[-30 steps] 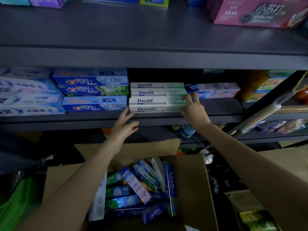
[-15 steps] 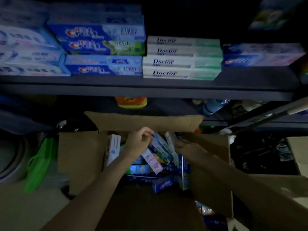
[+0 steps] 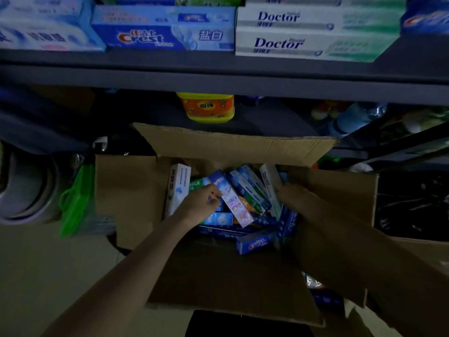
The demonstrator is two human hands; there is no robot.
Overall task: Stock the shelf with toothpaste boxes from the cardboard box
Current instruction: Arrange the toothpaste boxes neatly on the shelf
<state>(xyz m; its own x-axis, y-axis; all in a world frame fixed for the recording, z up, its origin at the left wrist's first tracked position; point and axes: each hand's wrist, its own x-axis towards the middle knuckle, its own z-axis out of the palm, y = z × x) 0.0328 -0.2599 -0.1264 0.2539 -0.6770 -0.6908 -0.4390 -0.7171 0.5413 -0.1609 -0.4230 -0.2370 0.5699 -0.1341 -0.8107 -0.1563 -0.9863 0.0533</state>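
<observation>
The head view looks down into an open brown corrugated cardboard box (image 3: 136, 198) on the floor, its flaps folded outward and its far flap leaning toward the dark grey metal shelf (image 3: 218, 76). Inside lies a loose heap of slim rectangular toothpaste boxes (image 3: 252, 190) in glossy printed card, mostly blue, white and green, lying at mixed angles against the box's far wall. The left hand (image 3: 198, 205) reaches into the heap with its fingers curled, and fingertips pinch the edge of a long pale pink-and-blue toothpaste box (image 3: 233, 203) that slants across the pile. The right hand (image 3: 295, 199) lies at the box's right side against a tall white-and-green toothpaste box (image 3: 271, 183); its fingers are sunk in shadow behind the cartons, so I cannot tell whether they grip anything.

Along the shelf's front edge stand stacked cartons: white and green "Doctor" boxes (image 3: 311, 42) toward the right, a blue Crest box (image 3: 162, 37) beside them, and pale blue ones (image 3: 46, 35) at the left, all cut off by the top of the frame. Beneath the shelf sits a yellow plastic tub with an orange label (image 3: 206, 108). A green plastic bag (image 3: 75, 203) lies left of the box. The lower shelf's right end is too dim to read.
</observation>
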